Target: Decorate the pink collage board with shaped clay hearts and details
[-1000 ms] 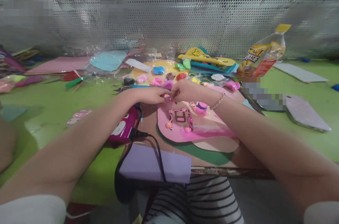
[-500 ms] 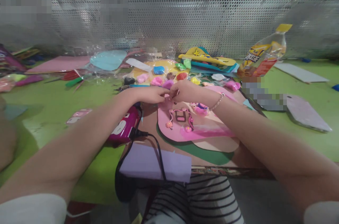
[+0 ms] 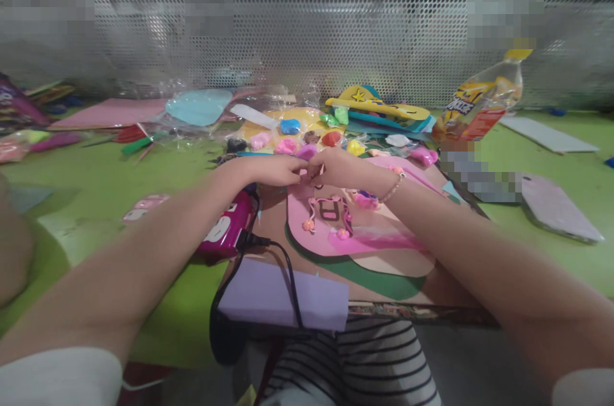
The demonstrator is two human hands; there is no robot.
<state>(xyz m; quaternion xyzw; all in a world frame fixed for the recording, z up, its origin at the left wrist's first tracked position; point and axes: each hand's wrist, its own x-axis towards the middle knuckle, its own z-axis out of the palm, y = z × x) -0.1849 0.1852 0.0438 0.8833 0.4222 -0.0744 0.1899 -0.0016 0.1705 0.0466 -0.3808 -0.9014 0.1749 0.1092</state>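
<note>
My left hand (image 3: 278, 171) and my right hand (image 3: 340, 168) meet fingertip to fingertip over the far left edge of a pink craft sheet (image 3: 307, 201). Both have their fingers closed in a pinch; whatever lies between them is too small and covered to make out. On the sheet, pink strands with small flower shapes (image 3: 308, 226) surround a brown rectangular outline (image 3: 329, 210). A purple and pink figure (image 3: 365, 199) sits close to my right wrist. Under the sheet shows a dark green piece (image 3: 378, 281).
Bagged clay lumps, among them a blue one (image 3: 290, 126), lie behind my hands. At left are a magenta case (image 3: 228, 233) and a black cable (image 3: 288, 275); purple paper (image 3: 283, 297) is in front. A bottle (image 3: 487, 99) and a phone (image 3: 559, 208) stand and lie right.
The view has shifted very slightly. Both hands keep their pinch in nearly the same place, and the things on the table have not moved.
</note>
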